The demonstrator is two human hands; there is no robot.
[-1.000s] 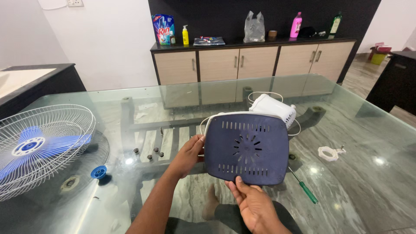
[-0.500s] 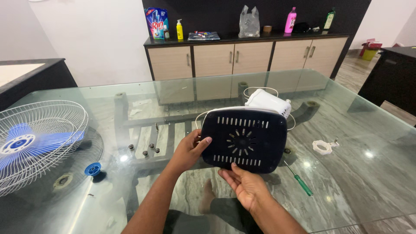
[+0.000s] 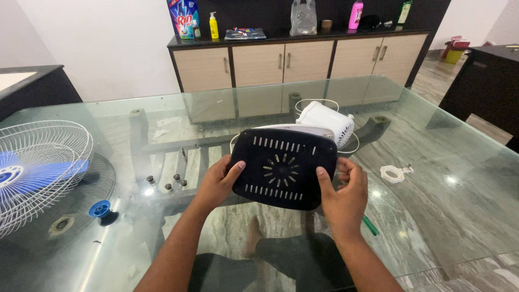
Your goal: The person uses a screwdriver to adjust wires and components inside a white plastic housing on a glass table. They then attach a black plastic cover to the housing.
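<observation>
Both hands now clamp the dark slotted fan base (image 3: pixel 281 168): left hand (image 3: pixel 216 181) on its left edge, and right hand (image 3: pixel 341 190), which cupped the bottom edge w/ open palm 0.5 s ago, has shifted to the right edge, thumb on the face. Base is held just above the glass surface (image 3: pixel 454 162), underside facing up, w/ white motor housing (image 3: pixel 326 121) behind, so the grip looks steadier. Wire fan guard (image 3: pixel 38 167) lies well apart at left.

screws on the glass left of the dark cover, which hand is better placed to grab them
Left. The left hand grips the cover's left edge, nearest the screws; the right hand holds the far edge.
</observation>
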